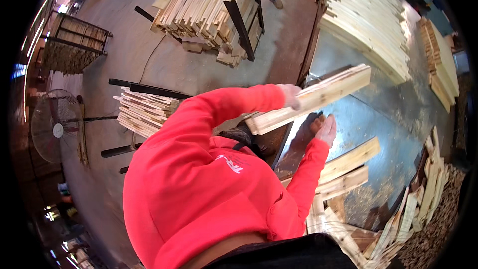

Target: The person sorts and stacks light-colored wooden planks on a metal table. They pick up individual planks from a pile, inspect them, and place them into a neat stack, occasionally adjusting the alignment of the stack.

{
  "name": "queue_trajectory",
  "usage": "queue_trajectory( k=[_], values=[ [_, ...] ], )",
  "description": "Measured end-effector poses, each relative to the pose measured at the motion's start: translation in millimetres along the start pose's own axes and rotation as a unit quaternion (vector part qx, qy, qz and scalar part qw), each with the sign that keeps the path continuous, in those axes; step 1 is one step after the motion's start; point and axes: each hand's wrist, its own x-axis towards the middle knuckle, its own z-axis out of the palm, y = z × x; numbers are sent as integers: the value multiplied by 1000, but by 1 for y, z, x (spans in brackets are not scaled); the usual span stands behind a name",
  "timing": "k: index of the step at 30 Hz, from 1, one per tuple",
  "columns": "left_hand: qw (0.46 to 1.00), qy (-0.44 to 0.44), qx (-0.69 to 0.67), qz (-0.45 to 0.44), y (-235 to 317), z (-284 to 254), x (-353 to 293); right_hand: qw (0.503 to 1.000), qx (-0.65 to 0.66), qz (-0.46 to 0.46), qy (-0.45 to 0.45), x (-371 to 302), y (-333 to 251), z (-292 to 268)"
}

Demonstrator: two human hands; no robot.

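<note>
The handling of boards looks partway along: a short bundle of pale, straight-edged wooden boards (326, 97) is in hand above the near-left edge of a smooth grey metal bench (398, 114), not set down flat on it. The left hand (291, 96) is closed around the bundle's left long edge, while the right hand (326, 128) is open, fingers extended and seemingly empty, just beside the bundle's right side; whether a fingertip touches it I cannot tell. What appears done is a broad, tightly laid stack of long cream-coloured boards (366, 15) at the far end of the bench, with a second pale wooden stack (440, 65) at the far right. What appears left includes two loose yellowish planks (351, 160) lying near the right forearm; whether the tall stack of narrow boards (201, 5) between black metal uprights at far left is finished or waiting, the view does not show. The held boards are flat, slim and rectangular, their faces streaked with grain. The bench has a dull sheen and a dusting of sawdust, and at near right lies a jumbled heap of thin, splintery wooden strips (423, 199) beside coarse brown chips (433, 226).
</note>
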Motion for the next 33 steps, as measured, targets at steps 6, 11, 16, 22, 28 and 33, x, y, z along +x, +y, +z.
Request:
queue_trajectory(
  k=[6,11,16,22,28,33],
  values=[
    [947,290,-79,115,-153,-110,-58,999,22,23,12,-5,17,6],
    [860,455,48,-225,-210,-295,-38,999,32,41,13,-1,32,30],
    [846,427,79,-309,-289,-404,52,991,-32,98,81,-30,29,97],
    [904,322,82,-270,-283,-390,188,990,-71,33,118,-66,34,91],
    [958,258,122,-30,-407,-440,206,724,-599,7,342,-77,-44,51],
    [876,434,-188,96,-216,-356,120,707,-594,230,307,-81,-26,-15]
  ],
)
